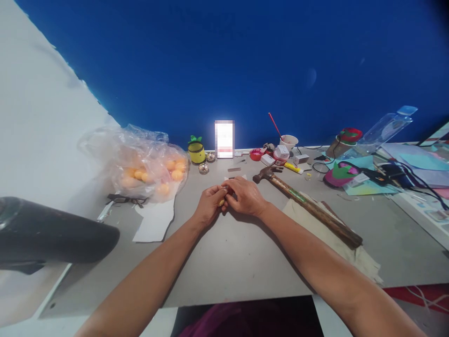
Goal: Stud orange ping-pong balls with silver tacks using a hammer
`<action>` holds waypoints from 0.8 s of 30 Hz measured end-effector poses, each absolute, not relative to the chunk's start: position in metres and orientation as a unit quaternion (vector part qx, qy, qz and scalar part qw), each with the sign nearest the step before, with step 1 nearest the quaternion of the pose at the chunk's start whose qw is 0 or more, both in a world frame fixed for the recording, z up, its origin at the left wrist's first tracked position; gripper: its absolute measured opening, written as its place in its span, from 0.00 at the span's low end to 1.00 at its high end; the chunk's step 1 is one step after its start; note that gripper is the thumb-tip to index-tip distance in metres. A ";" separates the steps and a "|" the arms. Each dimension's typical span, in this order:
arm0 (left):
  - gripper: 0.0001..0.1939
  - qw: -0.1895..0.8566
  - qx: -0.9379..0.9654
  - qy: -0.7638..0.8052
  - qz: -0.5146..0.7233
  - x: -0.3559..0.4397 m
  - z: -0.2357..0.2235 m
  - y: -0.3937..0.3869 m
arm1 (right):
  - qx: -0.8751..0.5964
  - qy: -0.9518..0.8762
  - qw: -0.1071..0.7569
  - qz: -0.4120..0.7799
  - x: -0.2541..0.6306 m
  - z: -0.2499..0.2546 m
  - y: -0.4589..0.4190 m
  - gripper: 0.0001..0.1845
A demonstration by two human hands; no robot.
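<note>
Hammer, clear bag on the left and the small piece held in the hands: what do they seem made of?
Hammer: worn, probably wooden handle, brown and streaky with green patches; dark, dull head, likely steel.

Bag: thin, glossy plastic film, crinkled and see-through.

Small piece: yellowish, mostly covered; I cannot tell its material.

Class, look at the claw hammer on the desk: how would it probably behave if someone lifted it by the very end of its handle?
The claw hammer would likely stay stiff, as its long handle looks like solid wood. It would probably feel head-heavy, since the metal head sits at the far end. The worn handle seems unlikely to be very slippery.
</note>
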State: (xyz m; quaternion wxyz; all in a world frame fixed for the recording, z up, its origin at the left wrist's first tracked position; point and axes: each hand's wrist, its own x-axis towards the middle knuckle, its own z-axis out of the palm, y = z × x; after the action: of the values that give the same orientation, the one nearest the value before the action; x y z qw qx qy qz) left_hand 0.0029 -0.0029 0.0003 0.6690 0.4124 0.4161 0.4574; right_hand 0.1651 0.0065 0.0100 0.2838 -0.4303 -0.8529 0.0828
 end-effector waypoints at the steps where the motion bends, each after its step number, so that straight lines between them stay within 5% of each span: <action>1: 0.21 0.668 0.418 0.413 0.456 0.003 0.000 -0.003 | -0.426 -0.857 0.279 0.078 0.165 0.010 0.006 0.17; 7: 0.18 0.668 0.412 0.421 0.454 0.002 0.002 -0.004 | -0.430 -0.852 0.287 0.084 0.163 0.011 0.004 0.23; 24: 0.18 0.682 0.397 0.415 0.453 0.001 0.005 -0.003 | -0.413 -0.825 0.366 0.123 0.165 0.002 0.012 0.14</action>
State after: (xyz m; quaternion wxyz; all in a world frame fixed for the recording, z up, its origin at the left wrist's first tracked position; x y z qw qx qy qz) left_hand 0.0010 -0.0029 0.0046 0.6824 0.3966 0.4149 0.4527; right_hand 0.1650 0.0119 0.0016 0.3658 -0.4129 -0.8249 0.1232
